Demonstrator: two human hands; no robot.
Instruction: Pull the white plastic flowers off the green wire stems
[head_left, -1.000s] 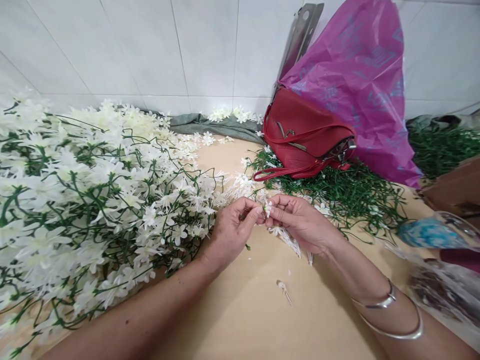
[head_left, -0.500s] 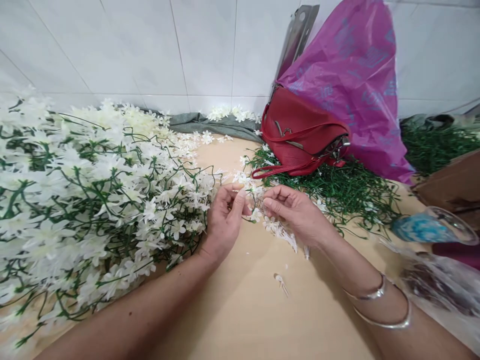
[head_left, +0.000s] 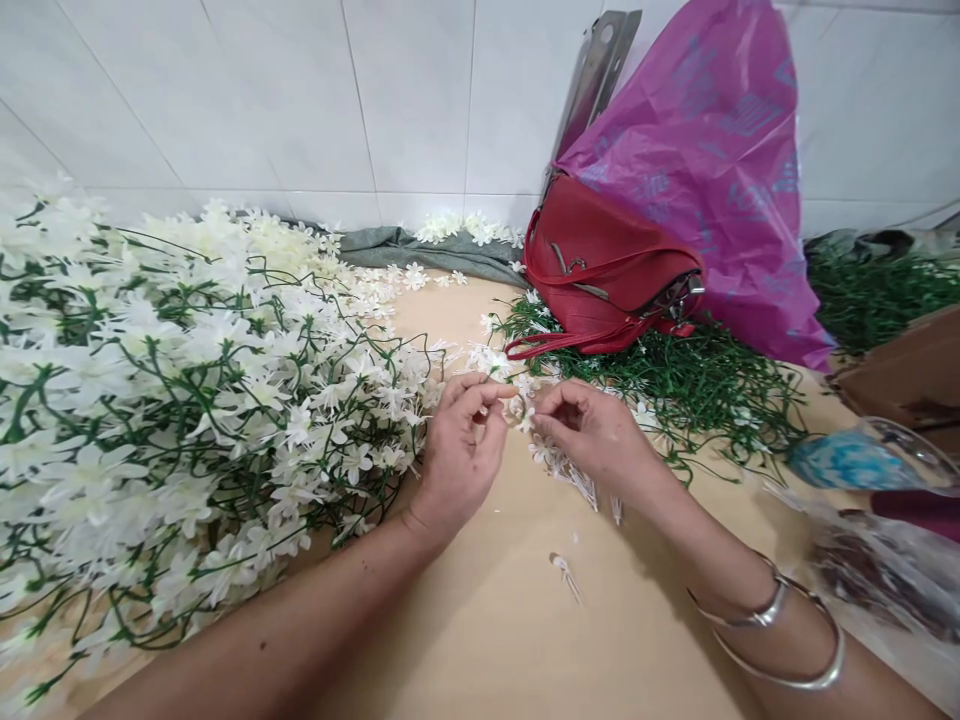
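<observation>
My left hand (head_left: 465,455) is closed in a pinch above the middle of the table, at a white artificial flower (head_left: 491,365) with a bit of green. Its fingertips partly hide what lies between them. Facing it, a short gap away, my right hand (head_left: 596,435) has thumb and forefinger pressed together at a small white flower piece (head_left: 527,419). Beneath and behind the hands, several loose white flower pieces with thin pale stamens (head_left: 562,465) lie on the table (head_left: 480,620). To my left hand's left rises a big heap of white flowers on green stems (head_left: 225,400).
A red handbag (head_left: 611,265) sits on a pile of green stems (head_left: 697,400), against a purple plastic bag (head_left: 720,170). At the right are a cardboard box (head_left: 904,375), a blue-and-white container (head_left: 851,460) and a clear bag (head_left: 892,580). A tiled wall (head_left: 412,100) stands behind.
Both hands have shifted slightly, the left one turning with its fingers curling more. The green stem seen between the hands earlier is now mostly out of sight.
</observation>
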